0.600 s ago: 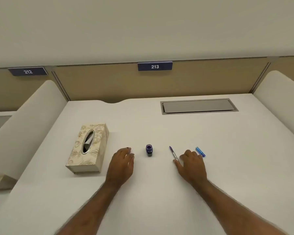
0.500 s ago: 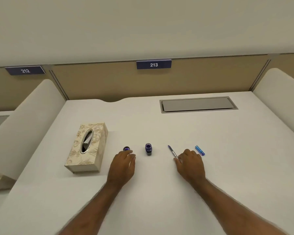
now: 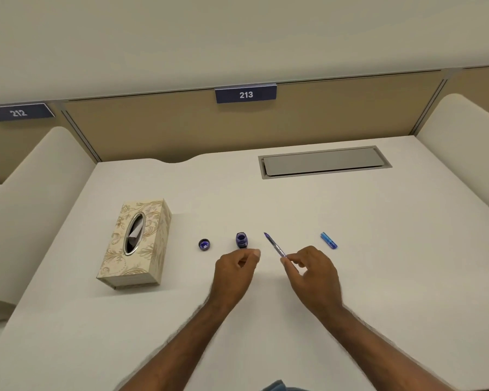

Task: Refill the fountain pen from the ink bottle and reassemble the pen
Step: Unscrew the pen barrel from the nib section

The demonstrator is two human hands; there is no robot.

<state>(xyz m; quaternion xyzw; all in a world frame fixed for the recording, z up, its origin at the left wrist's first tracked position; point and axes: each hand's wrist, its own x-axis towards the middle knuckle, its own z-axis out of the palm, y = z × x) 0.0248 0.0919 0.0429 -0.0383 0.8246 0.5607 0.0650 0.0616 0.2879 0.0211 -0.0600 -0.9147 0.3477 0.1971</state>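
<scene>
the right hand (image 3: 312, 273) pinches the pen section (image 3: 275, 245) by its rear end, nib angled toward the open ink bottle (image 3: 242, 240) on the bench (image 3: 378, 249). the left hand (image 3: 235, 273), loosely curled and holding nothing, sits just before the bottle; a careless nudge could tip it and spill ink.

Two bare forearms, no sleeves, no watch or rings visible. Fine hair along both. Left hand (image 3: 235, 273) and right hand (image 3: 315, 273) ungloved. Scrap of blue cloth (image 3: 275, 386) at 6 o'clock.
</scene>
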